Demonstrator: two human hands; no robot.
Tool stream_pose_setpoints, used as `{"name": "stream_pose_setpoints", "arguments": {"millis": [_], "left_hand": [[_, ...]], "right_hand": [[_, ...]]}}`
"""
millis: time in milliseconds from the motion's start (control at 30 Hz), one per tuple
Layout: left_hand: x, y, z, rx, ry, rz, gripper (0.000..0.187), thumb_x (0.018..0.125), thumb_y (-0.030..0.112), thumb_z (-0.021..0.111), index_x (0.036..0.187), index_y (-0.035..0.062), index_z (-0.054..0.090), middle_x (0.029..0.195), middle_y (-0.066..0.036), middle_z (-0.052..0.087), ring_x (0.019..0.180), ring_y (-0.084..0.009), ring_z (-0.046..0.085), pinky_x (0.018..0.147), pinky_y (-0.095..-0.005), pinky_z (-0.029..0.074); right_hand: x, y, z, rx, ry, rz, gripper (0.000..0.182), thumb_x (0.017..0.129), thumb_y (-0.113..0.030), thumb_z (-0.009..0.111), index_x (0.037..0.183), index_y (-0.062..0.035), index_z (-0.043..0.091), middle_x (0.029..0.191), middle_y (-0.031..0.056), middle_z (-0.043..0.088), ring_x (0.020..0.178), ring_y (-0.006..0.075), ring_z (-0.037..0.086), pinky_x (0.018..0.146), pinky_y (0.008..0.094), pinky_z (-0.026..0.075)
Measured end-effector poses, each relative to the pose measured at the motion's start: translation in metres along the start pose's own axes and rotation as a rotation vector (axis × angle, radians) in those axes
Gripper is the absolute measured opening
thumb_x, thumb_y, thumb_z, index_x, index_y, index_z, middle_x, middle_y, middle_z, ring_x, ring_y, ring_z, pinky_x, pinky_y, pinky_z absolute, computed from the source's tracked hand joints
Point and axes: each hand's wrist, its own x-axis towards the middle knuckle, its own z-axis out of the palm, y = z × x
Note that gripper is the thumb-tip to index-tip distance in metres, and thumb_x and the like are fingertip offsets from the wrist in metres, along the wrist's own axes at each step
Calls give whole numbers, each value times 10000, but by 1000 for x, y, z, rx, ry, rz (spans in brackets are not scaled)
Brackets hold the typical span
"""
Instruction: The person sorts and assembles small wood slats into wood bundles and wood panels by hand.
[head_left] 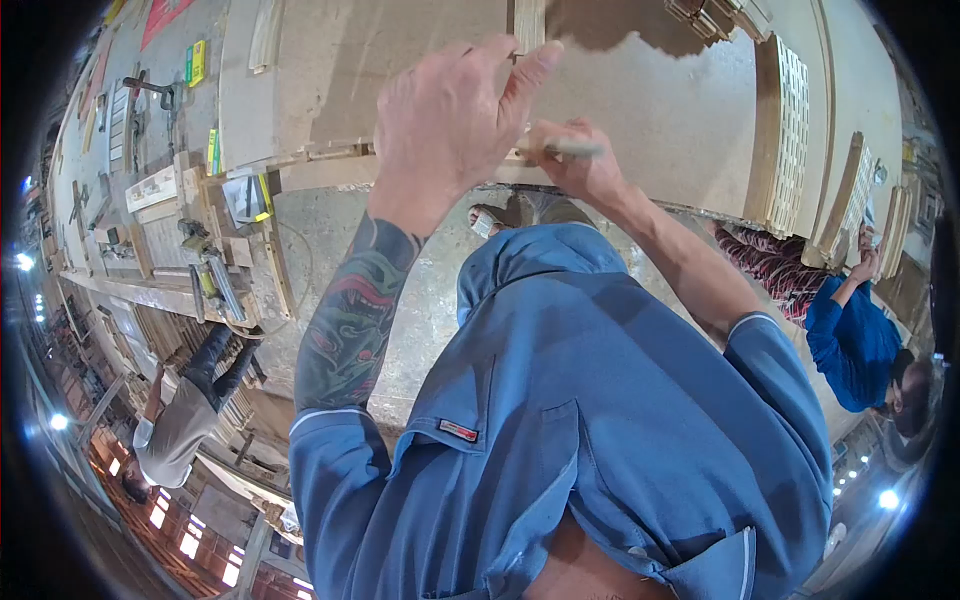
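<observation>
My left hand (440, 118), at the end of a tattooed forearm, is curled over the bench, its thumb and forefinger close together. A thin dark tip shows by the forefinger; I cannot tell what it belongs to. A narrow wooden strip (530, 22) runs up the bench just beyond these fingers. To its right and lower, my right hand (583, 165) is closed around a short, blurred grey-brown rod-like piece (577, 147) above the bench's near edge. Both hands are over the light board top of the bench (660, 120).
Slotted wooden pieces (790, 135) are stacked at right, with more wood pieces (705, 18) at the top. Clamps (160, 92) and a yellow-green box (196, 63) lie on the left-hand bench. One person (185, 420) is at lower left, another (850, 335) at right.
</observation>
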Motion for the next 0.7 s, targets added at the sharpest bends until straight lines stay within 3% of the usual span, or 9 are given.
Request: {"name": "stream_pose_setpoints", "arguments": {"millis": [67, 200, 300, 367, 467, 500, 567, 633, 700], "left_hand": [[-4, -6, 2, 6, 40, 12, 513, 988, 547, 487, 1069, 104, 731, 943, -129, 729, 834, -342, 694, 696, -404, 536], [1, 5, -2, -1, -26, -15, 509, 988, 549, 486, 1055, 108, 732, 959, -119, 732, 866, -334, 691, 733, -413, 531], [11, 18, 13, -111, 57, 126, 517, 977, 561, 496, 1038, 107, 736, 933, -133, 725, 898, -318, 687, 778, -422, 521], [13, 45, 38, 47, 285, 433, 538, 963, 580, 501, 1045, 105, 738, 915, -147, 712, 911, -324, 673, 817, -425, 509], [13, 44, 32, 172, 12, 259, 563, 951, 598, 504, 1057, 95, 734, 907, -156, 700, 878, -342, 661, 820, -416, 507], [14, 43, 33, 181, 20, 266, 563, 951, 598, 504, 1057, 95, 734, 907, -156, 700, 878, -342, 661, 820, -416, 507], [10, 42, 39, 100, 28, 322, 584, 953, 603, 499, 1059, 77, 729, 920, -155, 702, 864, -350, 655, 829, -430, 508], [8, 44, 34, 121, 23, 319, 598, 953, 608, 496, 1057, 66, 726, 922, -158, 704, 877, -347, 659, 828, -442, 510], [3, 47, 32, 131, 9, 311, 613, 954, 613, 493, 1055, 54, 723, 924, -161, 706, 890, -344, 662, 828, -455, 512]], "right_hand": [[1, -1, 6, -189, 55, -264, 273, 740, -109, 725, 1003, -150, 665, 740, 103, 674, 709, 321, 650, 676, 438, 498], [-1, 2, 11, -166, 80, -198, 276, 735, -56, 687, 990, -160, 674, 711, 89, 651, 670, 342, 610, 739, 423, 503], [2, 11, 10, -156, 52, -224, 277, 761, -75, 701, 1024, -148, 653, 812, 127, 676, 751, 336, 642, 728, 438, 493], [0, 20, -3, 72, -115, -79, 292, 818, -162, 698, 1101, -118, 637, 990, 162, 642, 929, 348, 605, 803, 444, 488], [24, 31, -26, 406, -344, 113, 390, 904, -294, 692, 1216, -73, 612, 1256, 216, 591, 1195, 366, 550, 915, 452, 480], [41, 32, -33, 405, -336, 102, 390, 904, -294, 692, 1216, -73, 612, 1256, 216, 591, 1195, 366, 550, 915, 452, 480], [91, 42, -47, -123, 44, 122, 566, 892, -373, 687, 1291, 1, 540, 1340, 228, 555, 1264, 381, 511, 987, 492, 446], [155, 73, 8, -567, 512, 294, 588, 868, -419, 680, 1206, 40, 536, 1315, 261, 561, 1254, 414, 515, 977, 513, 439], [167, 58, 41, -579, 600, 321, 554, 860, -397, 688, 1167, 40, 538, 1317, 262, 558, 1242, 416, 526, 955, 514, 451]]}}
